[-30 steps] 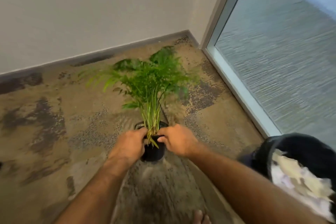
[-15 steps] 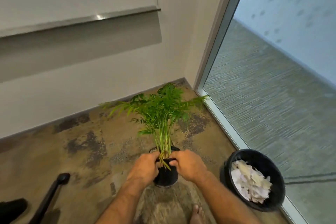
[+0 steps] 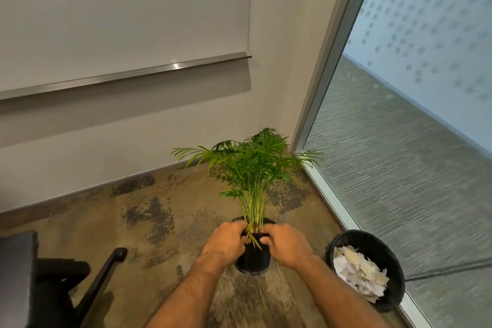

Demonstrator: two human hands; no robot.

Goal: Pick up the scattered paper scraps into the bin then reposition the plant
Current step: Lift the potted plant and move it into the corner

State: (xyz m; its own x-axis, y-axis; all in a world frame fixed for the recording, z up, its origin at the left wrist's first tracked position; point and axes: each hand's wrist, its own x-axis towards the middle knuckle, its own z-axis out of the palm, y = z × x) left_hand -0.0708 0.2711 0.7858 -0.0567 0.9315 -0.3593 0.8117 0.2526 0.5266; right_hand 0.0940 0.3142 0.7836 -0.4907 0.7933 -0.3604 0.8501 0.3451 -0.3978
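- Since a moment ago: plant and pot carried nearer the room corner, between wall and glass panel; more of the wall in view, and a chair now at lower left.
- Left hand: grip curled round the left side of the pot rim, thumb at the base of the stems.
- Right hand: grip curled round the right side of the rim, thumb pressed on the near edge.
- Pot: black, upright, between both hands, low over the carpet; cannot tell whether touching the floor or just above it.
- Plant: green fronds spread toward the corner, tips near the glass panel.
- Bin: black, round, on the floor to the right beside the glass, well apart from the pot.
- Paper scraps: white and cream pieces heaped inside the bin.
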